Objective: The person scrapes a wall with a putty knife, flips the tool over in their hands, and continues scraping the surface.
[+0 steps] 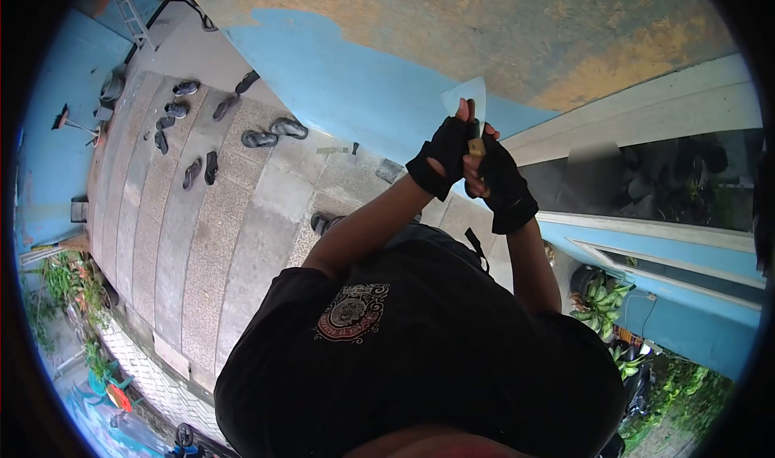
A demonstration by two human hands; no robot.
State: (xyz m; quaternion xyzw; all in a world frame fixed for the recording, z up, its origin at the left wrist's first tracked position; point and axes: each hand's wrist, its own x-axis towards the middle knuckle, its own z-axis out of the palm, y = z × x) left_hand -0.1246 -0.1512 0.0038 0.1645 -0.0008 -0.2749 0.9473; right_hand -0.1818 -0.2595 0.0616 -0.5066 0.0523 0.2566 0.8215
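Note:
A putty knife with a broad pale blade and a tan handle is held upright in front of my chest, close to the wall. My left hand, in a black fingerless glove, is closed at the knife, its thumb up along the base of the blade. Around the handle curl the fingers of my right hand, gloved the same way. Both hands meet at the handle, and part of it is hidden by them. Behind the blade, the wall shows light blue paint beside a rough brown and orange patch.
Several sandals and shoes lie on the paved floor to the left. A window with a pale frame is set in the wall at right. Potted plants stand below it. A broom leans at far left, a ladder farther back.

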